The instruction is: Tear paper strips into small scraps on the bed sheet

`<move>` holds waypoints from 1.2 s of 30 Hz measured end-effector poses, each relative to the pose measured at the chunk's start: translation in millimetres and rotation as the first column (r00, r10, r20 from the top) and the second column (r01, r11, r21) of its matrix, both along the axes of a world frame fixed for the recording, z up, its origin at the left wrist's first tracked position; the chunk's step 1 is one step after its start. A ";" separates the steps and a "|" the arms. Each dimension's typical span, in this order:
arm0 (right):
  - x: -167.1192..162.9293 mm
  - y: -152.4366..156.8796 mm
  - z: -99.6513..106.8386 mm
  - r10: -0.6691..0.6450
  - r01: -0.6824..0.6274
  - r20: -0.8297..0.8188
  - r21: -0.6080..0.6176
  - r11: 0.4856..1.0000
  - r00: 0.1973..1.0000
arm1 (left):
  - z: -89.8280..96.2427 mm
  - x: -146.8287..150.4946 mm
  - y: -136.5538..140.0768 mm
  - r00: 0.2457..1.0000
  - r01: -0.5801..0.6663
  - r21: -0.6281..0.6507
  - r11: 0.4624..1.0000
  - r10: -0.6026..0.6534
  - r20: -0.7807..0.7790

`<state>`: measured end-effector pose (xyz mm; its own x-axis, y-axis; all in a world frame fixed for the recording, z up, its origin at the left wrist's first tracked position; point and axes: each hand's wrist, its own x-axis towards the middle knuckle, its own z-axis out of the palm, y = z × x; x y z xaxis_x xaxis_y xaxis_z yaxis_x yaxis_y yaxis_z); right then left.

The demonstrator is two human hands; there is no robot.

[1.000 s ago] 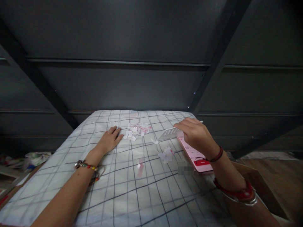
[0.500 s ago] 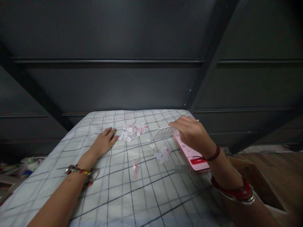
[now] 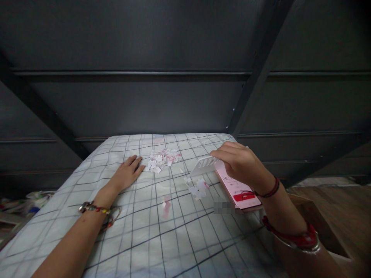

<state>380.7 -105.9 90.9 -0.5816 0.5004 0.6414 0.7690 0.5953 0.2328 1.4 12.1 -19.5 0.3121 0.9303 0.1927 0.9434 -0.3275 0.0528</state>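
Note:
My right hand (image 3: 239,164) grips a flat white slotted plastic piece (image 3: 203,166) by its right end. The piece is tilted, its lower edge close to a small pile of paper scraps (image 3: 198,189). Beneath that hand lies a phone (image 3: 240,196) with a pink lit screen, partly covered by my fingers and wrist. My left hand (image 3: 127,174) rests flat on the checked cloth (image 3: 145,239), fingers stretched out. Just right of its fingertips sits a larger heap of torn white and pink paper scraps (image 3: 162,159).
A pink-and-white scrap (image 3: 166,206) lies alone nearer me. Dark metal panels (image 3: 139,104) stand along the far edge of the cloth. At the right, lower down, an open cardboard box (image 3: 319,224) stands on the wooden floor (image 3: 344,208).
My right hand has shifted slightly right with the white slotted piece. The phone has also slid a little right. My left hand and the larger paper heap have stayed in place.

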 end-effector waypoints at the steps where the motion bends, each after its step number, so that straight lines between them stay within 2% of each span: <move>1: -1.3 1.1 -1.5 -0.017 0.017 -0.006 0.029 0.999 1.000 | 0.3 0.4 -0.2 1.000 0.003 0.005 1.000 -0.003 -0.002; 5: -8.7 5.9 -7.9 -0.035 0.035 0.002 0.093 0.995 0.999 | 3.5 2.5 -2.1 1.000 0.007 -0.008 1.000 -0.007 0.000; 12: -11.1 3.8 -6.3 -0.010 0.008 0.032 0.066 0.998 0.999 | 9.3 3.6 -4.6 1.000 -0.004 -0.083 0.997 0.003 -0.003; 18: -15.5 5.6 -10.0 -0.028 0.025 0.025 0.100 0.995 0.999 | 6.8 2.2 -3.9 1.000 0.001 -0.049 0.999 -0.001 0.000; 23: -9.4 3.9 -4.7 0.021 -0.023 0.027 0.065 0.998 0.999 | 1.9 0.8 -1.9 1.000 0.013 0.003 1.000 -0.014 0.012; 28: -7.8 4.8 -5.2 0.015 -0.014 -0.006 0.074 0.997 1.000 | -1.9 -0.6 0.0 0.999 0.028 0.026 0.999 -0.028 0.025; 33: -6.3 6.2 -8.2 0.109 -0.110 -0.032 -0.027 0.994 0.994 | -2.4 -1.0 0.0 0.999 0.033 0.024 0.999 -0.034 0.034; 36: -6.6 5.7 -7.9 0.108 -0.110 -0.078 -0.029 0.993 0.991 | -0.8 -0.2 -0.9 0.998 0.038 0.018 0.999 -0.039 0.043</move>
<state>374.1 -100.2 83.0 -0.5840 0.4581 0.6702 0.7138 0.6830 0.1550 1.1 11.1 -20.3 0.3384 0.9143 0.2226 0.9270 -0.3645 0.0877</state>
